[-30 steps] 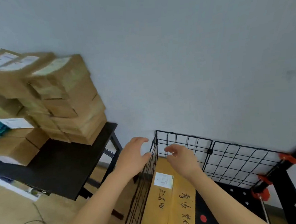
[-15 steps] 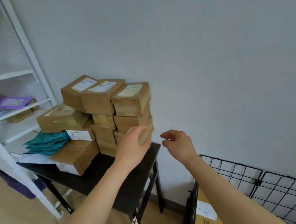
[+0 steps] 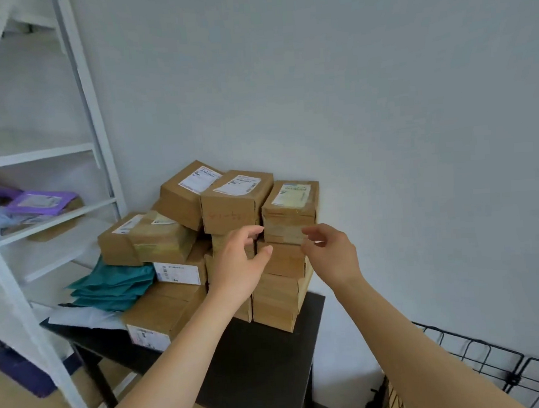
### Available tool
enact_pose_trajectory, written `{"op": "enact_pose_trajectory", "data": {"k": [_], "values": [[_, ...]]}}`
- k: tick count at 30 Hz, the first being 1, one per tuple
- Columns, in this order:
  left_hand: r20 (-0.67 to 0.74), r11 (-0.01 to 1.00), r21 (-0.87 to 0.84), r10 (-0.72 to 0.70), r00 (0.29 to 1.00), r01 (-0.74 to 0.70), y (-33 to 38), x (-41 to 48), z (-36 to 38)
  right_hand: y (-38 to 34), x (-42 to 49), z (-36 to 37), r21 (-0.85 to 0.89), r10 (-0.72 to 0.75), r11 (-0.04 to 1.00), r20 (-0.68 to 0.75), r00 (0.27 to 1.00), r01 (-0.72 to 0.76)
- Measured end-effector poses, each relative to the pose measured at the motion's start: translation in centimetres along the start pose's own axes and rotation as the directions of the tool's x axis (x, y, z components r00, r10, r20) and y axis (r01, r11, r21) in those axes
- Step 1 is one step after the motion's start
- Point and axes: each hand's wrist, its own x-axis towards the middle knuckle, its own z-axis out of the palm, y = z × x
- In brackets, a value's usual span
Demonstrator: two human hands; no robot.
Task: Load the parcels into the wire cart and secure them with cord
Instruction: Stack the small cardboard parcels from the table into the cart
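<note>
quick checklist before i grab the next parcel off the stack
1. Hands free: left hand and right hand hold nothing, ok.
2. Access: the top right parcel has nothing on it, ok.
3. Grip: fingers not closed round that parcel, not ok.
4. Footing: the stack beneath it steady on the black table, cannot tell.
5. Room in the wire cart: only its edge shows, cannot tell.

Wire cart (image 3: pixel 493 370) — mostly off-frame, bottom-right
</note>
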Motion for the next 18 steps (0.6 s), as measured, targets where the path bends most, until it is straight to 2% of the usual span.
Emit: {"op": "enact_pose_trajectory", "data": {"k": [5, 9, 14, 18], "values": [[-0.002, 0.998, 0.04, 0.039, 0.999, -0.039, -0.5, 4.0, 0.2, -0.1, 4.2, 0.0, 0.092, 0.108, 0.991, -0.07, 0.992, -0.102], [0.028, 0.96, 0.222, 0.17, 0.985, -0.171, -0.7, 7.0, 1.0, 0.7, 7.6, 0.6, 0.181, 0.246, 0.955, -0.038, 0.968, -0.236], [0.177, 0.8, 0.501, 0.279, 0.944, -0.33, -1.6, 10.6, 3.4, 2.3, 11.0, 1.7, 0.316, 0.433, 0.836, 0.123, 0.893, -0.449], [0.152, 0.79, 0.521, 0.287, 0.946, -0.323, -2.4, 12.2, 4.7, 2.9, 12.9, 2.2, 0.297, 0.475, 0.798, 0.224, 0.851, -0.524]]}}
